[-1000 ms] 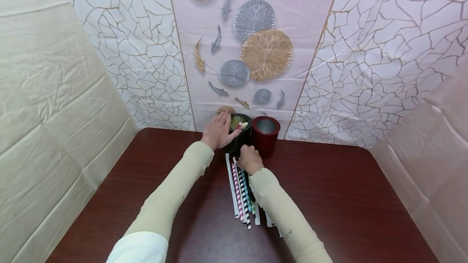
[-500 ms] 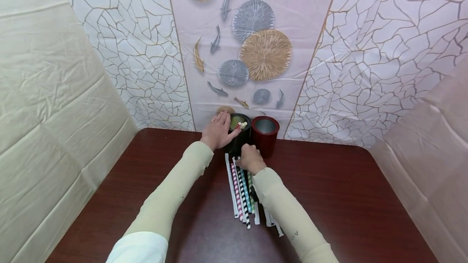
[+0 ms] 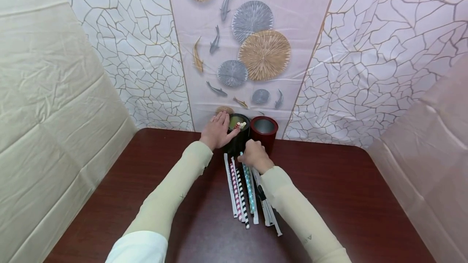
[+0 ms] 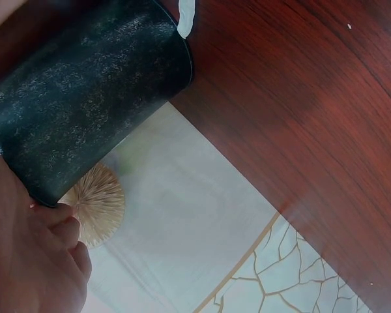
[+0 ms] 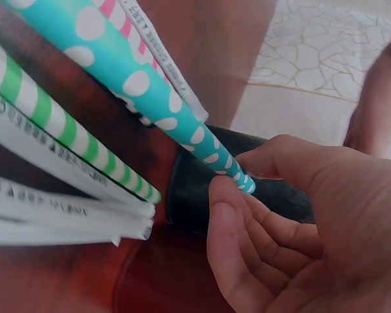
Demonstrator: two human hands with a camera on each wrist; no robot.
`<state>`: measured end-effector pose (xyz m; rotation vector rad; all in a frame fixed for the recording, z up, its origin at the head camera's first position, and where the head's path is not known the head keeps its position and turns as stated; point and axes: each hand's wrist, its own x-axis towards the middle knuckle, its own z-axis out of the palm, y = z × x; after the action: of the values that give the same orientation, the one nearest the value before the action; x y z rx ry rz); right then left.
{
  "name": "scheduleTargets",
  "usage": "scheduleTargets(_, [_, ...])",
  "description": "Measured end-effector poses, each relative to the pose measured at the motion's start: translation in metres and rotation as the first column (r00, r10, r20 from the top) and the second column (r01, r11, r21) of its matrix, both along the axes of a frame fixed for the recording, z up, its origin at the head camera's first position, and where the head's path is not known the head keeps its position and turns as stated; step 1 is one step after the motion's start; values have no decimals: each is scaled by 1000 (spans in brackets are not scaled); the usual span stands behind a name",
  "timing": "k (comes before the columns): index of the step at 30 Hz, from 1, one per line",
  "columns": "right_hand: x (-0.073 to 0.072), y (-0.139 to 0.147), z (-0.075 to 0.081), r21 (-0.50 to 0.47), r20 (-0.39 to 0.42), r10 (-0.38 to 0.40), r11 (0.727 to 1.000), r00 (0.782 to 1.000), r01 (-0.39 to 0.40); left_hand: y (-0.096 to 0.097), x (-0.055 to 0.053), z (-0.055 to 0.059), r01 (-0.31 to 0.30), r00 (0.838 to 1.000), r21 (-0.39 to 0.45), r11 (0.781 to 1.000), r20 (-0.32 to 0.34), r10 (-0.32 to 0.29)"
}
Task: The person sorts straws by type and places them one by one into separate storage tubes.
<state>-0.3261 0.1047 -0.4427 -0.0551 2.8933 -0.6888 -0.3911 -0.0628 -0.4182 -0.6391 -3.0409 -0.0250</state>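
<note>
A black cup with several straw ends in it stands at the back of the table. My left hand holds it near the rim, thumb across the front and fingers along the far left side. My right hand pinches the far end of a teal polka-dot straw between thumb and index finger. In front of the cup lie a pink-striped straw, a black-striped straw and several white-wrapped straws. A green-striped straw shows in the right wrist view, beside paper wrappers.
A dark red cup stands touching or close to the black cup's right side. Behind both hangs a patterned cloth. The brown wooden table reaches out to either side of the straws.
My right hand has shifted slightly right and up, and the teal straw's far end has come with it, away from the black-striped one. My left hand keeps its place on the cup.
</note>
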Motion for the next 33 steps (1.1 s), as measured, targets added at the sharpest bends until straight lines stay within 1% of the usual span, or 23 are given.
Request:
scheduleTargets(5, [7, 9, 18, -15, -35, 29, 999, 999, -29, 0, 2, 2, 2, 1000, 16, 1000, 1, -2])
scheduleTargets(9, [11, 16, 32, 14, -74, 45, 999, 996, -44, 0, 1, 2, -1, 1000, 18, 1000, 4, 1])
scheduleTargets(14, [15, 25, 52, 34, -91, 37, 999, 995, -34, 1, 1, 2, 9, 1000, 8, 1000, 1, -9])
scheduleTargets(18, [19, 30, 68, 46, -137, 46, 998, 990, -40, 0, 3, 2, 6, 1000, -8, 1000, 7, -6])
scheduleTargets(24, [25, 32, 90, 45, -209, 67, 997, 976, -59, 0, 4, 3, 9, 1000, 4, 1000, 14, -9])
scheduleTargets(26, [25, 32, 97, 44, -242, 70, 997, 968, -61, 0, 3, 2, 8, 1000, 1, 1000, 15, -8])
scheduleTargets(29, [24, 32, 109, 60, -304, 83, 996, 949, -68, 1, 1, 1, 3, 1000, -9, 1000, 18, -2])
scheduleTargets(33, [22, 33, 125, 67, -354, 91, 995, 931, -72, 2, 0, 1, 3, 1000, -14, 1000, 16, -3])
